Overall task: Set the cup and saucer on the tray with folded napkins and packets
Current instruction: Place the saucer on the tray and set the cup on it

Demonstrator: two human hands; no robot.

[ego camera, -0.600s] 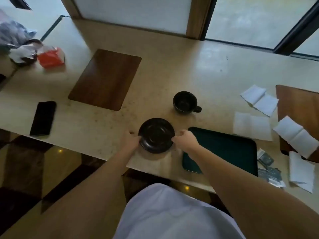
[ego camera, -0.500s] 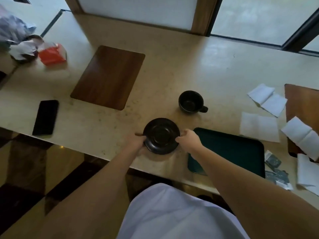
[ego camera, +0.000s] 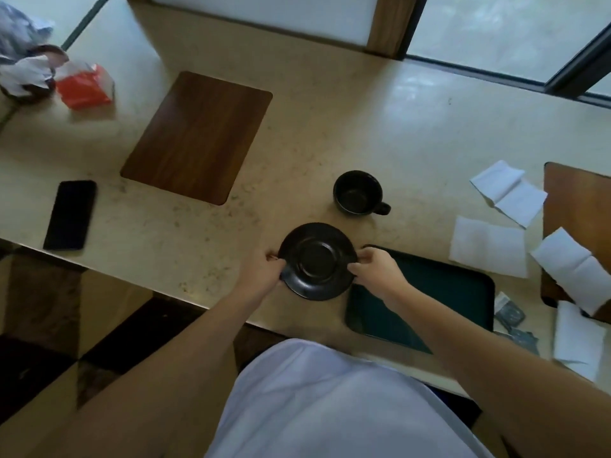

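1. Gripping the black saucer (ego camera: 318,261) by opposite rims: left hand (ego camera: 263,271) pinching the left edge, right hand (ego camera: 375,271) pinching the right edge, both closed on it.
2. Sitting near the front edge of the counter (ego camera: 330,133), just left of the dark green tray (ego camera: 439,292); cannot tell whether resting on the stone or lifted slightly clear of it.
3. Waiting upright just beyond the saucer, apart from it: the black cup (ego camera: 357,192), handle pointing right, looking empty.
4. Lying right of the tray: white napkins (ego camera: 489,247), some opened flat and some half folded; small dark packets (ego camera: 510,314) by the tray's right end.
5. Doing this step well, by judgement: keeping the saucer level, carrying it rightward over the tray's raised lip rather than dragging it, and landing it flat toward one side, leaving bare tray for napkins and packets.
6. Keeping fingertips on the rim only, and releasing after the saucer sits flat, to avoid a clatter or a slide on the smooth tray.
7. Reading no writing anywhere: packets too small and blurred, the red pouch (ego camera: 84,85) at far left and the dark phone (ego camera: 70,214) showing no legible brand.
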